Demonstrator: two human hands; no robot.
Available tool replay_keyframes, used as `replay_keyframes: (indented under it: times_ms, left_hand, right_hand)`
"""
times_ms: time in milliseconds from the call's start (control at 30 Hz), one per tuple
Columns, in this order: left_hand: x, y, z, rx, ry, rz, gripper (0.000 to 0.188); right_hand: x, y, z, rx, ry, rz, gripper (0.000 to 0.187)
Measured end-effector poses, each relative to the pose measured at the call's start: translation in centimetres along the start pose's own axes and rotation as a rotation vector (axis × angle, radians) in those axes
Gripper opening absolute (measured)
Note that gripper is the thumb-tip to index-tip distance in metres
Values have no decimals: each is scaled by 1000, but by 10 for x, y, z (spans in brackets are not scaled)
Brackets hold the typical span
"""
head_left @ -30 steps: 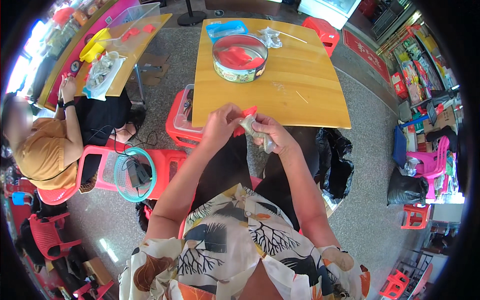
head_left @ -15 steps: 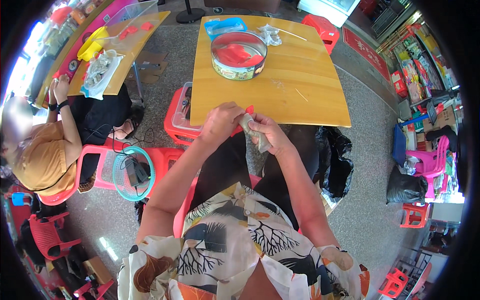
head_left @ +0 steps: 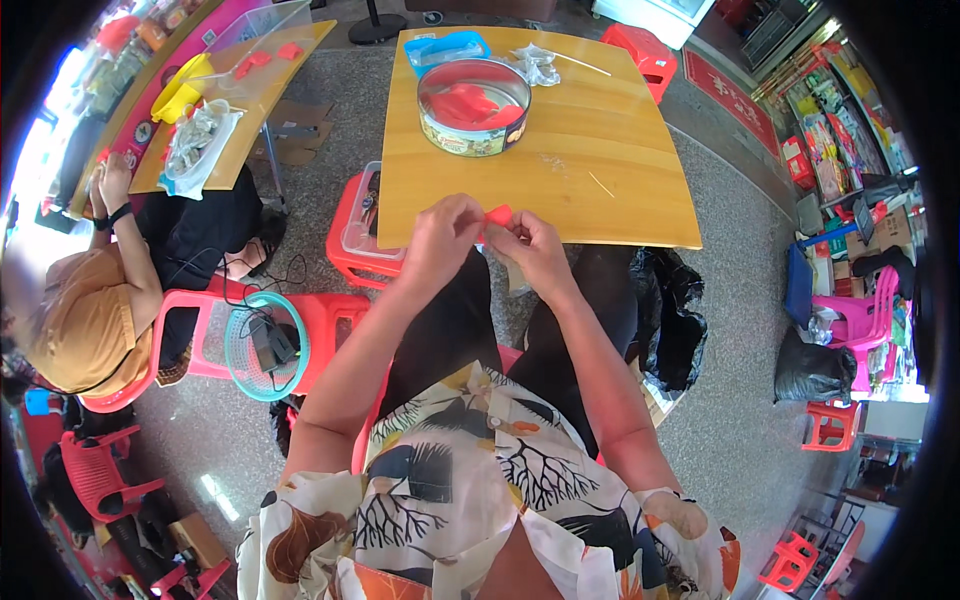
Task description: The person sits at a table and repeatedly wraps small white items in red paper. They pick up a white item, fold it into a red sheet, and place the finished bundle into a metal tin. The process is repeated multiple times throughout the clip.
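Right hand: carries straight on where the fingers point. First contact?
The red piece, just ahead of the right hand and seemingly already at its fingers. Beyond that, probably the left hand or the table; depth is unclear.

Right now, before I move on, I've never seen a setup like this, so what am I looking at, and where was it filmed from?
There's no machine here: a person works with two bare hands. The round-edged view comes from a wide fisheye camera on their head, looking down, so straight edges bend near the rim.

The left hand and right hand meet at the near edge of a wooden table, their fingers on a small red piece. A pale item shows below the right hand, mostly hidden.

On the table are a round tin with red pieces inside, a blue tray, crumpled clear plastic and thin sticks. Another person sits at the left.
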State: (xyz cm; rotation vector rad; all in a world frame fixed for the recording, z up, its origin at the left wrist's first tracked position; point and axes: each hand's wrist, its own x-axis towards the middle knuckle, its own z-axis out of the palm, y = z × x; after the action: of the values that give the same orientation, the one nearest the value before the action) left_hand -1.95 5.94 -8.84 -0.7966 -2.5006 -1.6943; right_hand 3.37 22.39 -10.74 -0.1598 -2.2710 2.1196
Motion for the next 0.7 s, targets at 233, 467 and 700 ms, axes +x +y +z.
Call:
replay_keyframes:
  times_ms: [233, 467, 700]
  left_hand:
    - [-8, 4, 2, 186, 49, 196, 16]
    - [-8, -1, 9, -111, 101, 54, 10]
    - [-17, -10, 13, 21, 119, 20, 4]
  right_hand:
    - [5, -3, 2, 38, 59, -72, 16]
    - [4, -8, -9, 629, -139, 234, 15]
    - [6, 23, 3, 319, 78, 8, 16]
